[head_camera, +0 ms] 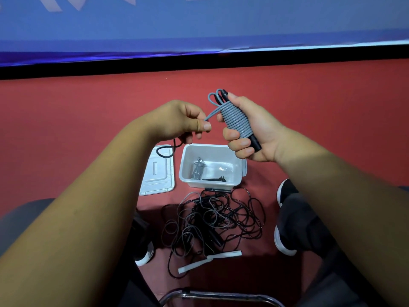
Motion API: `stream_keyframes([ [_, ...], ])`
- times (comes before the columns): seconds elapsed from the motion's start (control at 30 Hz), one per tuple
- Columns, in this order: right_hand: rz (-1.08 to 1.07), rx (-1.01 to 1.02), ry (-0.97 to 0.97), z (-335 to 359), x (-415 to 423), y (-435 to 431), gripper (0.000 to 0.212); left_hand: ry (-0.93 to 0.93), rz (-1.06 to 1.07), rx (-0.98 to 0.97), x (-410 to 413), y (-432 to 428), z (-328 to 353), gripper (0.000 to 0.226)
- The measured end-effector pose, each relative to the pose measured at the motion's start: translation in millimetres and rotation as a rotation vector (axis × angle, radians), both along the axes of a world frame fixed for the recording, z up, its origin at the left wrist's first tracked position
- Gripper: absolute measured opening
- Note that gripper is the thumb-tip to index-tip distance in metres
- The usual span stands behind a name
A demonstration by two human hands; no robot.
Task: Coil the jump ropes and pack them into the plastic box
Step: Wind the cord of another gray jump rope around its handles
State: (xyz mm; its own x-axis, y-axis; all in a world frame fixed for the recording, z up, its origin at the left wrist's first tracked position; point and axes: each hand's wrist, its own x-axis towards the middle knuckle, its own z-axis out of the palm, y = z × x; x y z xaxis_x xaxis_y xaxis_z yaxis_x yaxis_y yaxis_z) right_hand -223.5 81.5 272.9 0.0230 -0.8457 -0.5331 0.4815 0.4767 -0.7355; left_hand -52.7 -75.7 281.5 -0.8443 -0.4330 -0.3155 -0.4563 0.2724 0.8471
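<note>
step: we're finishing the wrap on one grey rope [236, 120], judging by the tight turns round its black handles [255, 144] and the short free tail [212, 114].
right hand [250, 134]: clenched round the wound bundle, fingers over the lower turns, held above the box.
left hand [177, 120]: thumb and forefinger pinch the tail just beside the bundle; a black loop [164, 151] hangs under this hand, and we can't tell what it belongs to.
box [183, 165]: on the floor [309, 107] below the hands, open, with a grey bundle [197, 170] and a black bundle [213, 178] already inside; there looks to be room beside them.
lid [158, 173]: flat on the floor, just left of the box.
backlog: tangle [212, 220] of black and grey ropes lies between our feet, near the box's front edge.
progress: we judge two packed, one nearly done, several left.
next: tuck or thread the tail through the loops at the top of the bundle so the turns don't spring loose, then lower the bundle into the free side of the box.
risk: if the tail is released before it's locked, the wrap likely unwinds.
</note>
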Motion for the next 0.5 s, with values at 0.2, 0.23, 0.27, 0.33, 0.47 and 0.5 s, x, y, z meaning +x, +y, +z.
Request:
stream_keyframes([
  [0.2,0.222,-0.031,-0.069,0,5,7,0.051,-0.038,0.032,0.06,0,5,2,0.023],
  [0.23,0.267,-0.035,-0.093,0,6,8,0.051,-0.041,0.02,0.069,0,5,2,0.014],
  [0.27,0.311,-0.033,-0.114,-1,7,9,0.051,-0.046,0.006,0.073,0,7,5,0.004],
  [0.33,0.385,-0.013,-0.14,-1,9,11,0.05,-0.042,-0.054,0.041,0,9,6,0.029],
  [0.47,0.465,0.041,-0.152,-4,15,15,0.049,-0.054,-0.065,-0.037,0,11,7,0.032],
  [0.5,0.48,0.06,-0.151,-4,17,16,0.052,-0.059,-0.064,-0.062,-1,11,6,0.027],
])
